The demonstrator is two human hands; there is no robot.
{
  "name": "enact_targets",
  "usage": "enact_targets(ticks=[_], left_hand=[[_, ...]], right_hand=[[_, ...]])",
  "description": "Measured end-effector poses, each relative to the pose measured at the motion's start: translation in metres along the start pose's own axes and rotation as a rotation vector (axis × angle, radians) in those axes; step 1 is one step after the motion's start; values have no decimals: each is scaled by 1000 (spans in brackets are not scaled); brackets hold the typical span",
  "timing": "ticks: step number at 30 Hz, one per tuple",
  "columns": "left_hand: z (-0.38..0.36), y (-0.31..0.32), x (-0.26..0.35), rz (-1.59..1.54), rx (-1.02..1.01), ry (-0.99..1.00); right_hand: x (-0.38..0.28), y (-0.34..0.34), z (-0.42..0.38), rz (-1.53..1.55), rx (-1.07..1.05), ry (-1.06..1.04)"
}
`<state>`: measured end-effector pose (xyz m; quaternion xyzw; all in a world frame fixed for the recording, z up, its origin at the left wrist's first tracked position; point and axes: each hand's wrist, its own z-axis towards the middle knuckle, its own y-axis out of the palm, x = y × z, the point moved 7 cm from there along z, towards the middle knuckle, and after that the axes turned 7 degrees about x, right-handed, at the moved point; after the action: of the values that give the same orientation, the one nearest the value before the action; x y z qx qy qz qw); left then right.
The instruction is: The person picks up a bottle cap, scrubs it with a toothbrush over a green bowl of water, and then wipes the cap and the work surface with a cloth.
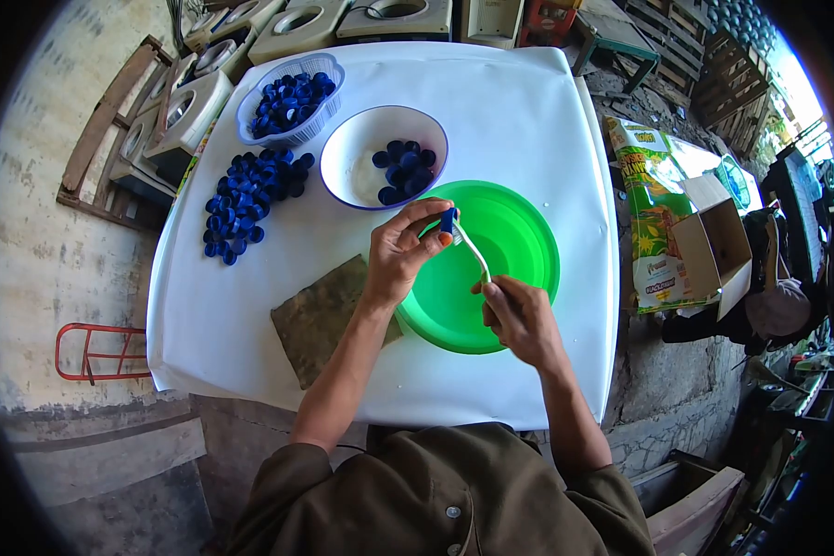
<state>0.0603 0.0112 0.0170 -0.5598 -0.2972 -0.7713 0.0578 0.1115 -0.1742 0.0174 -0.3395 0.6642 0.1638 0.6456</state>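
Between the thumb and fingers of my left hand [404, 246] is a blue bottle cap [448, 221], held on edge above the green basin [542, 278]. My right hand [517, 313] grips the handle of a white toothbrush [474, 252]. Its head meets the cap, and the bristles are mostly hidden by my left fingers. Behind my hands stands a white bowl [347, 148] with a blue rim, holding several blue caps [406, 170] and something whitish, perhaps suds. Under my left forearm lies a flat brown board [315, 320], partly covered by the arm.
A pale blue plastic basket [324, 122] full of blue caps stands at the back left, with a loose pile of caps [241, 199] before it. White sheeting [500, 111] covers the table. To the right are a cardboard box [713, 246] and a person [778, 310].
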Motion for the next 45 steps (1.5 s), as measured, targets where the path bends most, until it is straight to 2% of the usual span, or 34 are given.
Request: enact_targets(ticks=[3,6,10,11,12,14,17,20,22,25,28,30,35,38,42,45], left_hand=[[-2,1,2,18,-16,15],[0,5,1,80,-56,13],[2,8,6,210,-63,35],[2,8,8,252,-49,37],[1,10,8,428,-65,24],[0,14,4,777,-99,-3],[-6,21,-17,1108,-200,-58],[-7,18,-29,1317,-255,-114],[-8,11,-41,1390,-278,-133],[-10,12,-49,1567,-443,-48],[-8,16,-35,1433,-338,-94],[-3,20,-21,1219,-246,-47],[4,4,-9,642,-119,-62],[6,5,2,561,-93,57],[4,8,6,485,-79,70],[2,6,-7,333,-68,-81]], right_hand=[[-6,-5,-1,220,-103,174],[-6,0,-5,199,-124,224],[0,-12,-6,359,-174,392],[3,-19,-2,265,-136,295],[0,-26,3,156,-93,198],[-6,-39,10,-121,23,144],[-7,-33,18,-473,124,-125],[-11,-16,21,-675,112,-299],[-1,-11,27,-757,104,-248],[6,-5,34,-856,105,-233],[10,-1,36,-910,51,-182],[11,-1,36,-914,-6,-131],[-10,-18,26,-633,125,-218],[-25,-25,15,-550,187,-194],[-28,-26,5,-435,244,-242],[-32,-23,2,-356,254,-300]])
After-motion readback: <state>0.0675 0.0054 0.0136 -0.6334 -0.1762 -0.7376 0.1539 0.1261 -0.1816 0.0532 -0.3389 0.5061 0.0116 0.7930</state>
